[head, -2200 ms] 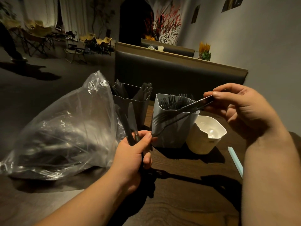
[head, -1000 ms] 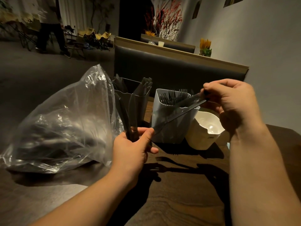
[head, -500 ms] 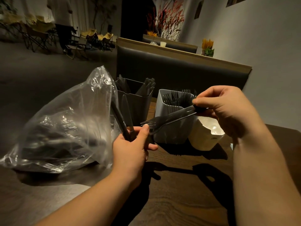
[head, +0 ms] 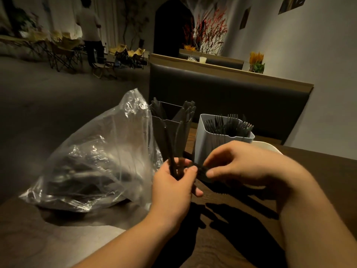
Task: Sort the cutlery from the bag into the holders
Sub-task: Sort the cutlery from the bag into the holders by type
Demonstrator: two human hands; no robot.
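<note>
A: Dark wood, that table, and nearly everything sits at its far side. The clear plastic bag slumps on the left with dark cutlery inside. Beside it stands a dark divided holder, then a pale square holder crowded with forks, tines up. A white container peeks out behind the right wrist.

B: And the hands?

A: The left hand is clenched round a small bundle of dark pieces, which stand nearly upright, tips toward the dark holder. The right hand pinches something dark and short between thumb and finger, right against the left thumb. Blur hides what it is.

B: So which way does it go?

A: I'd judge the right hand is pulling one piece out sideways. The pale holder lies directly behind that hand, so it is nearer; the piece must swing upright before dropping in.
</note>
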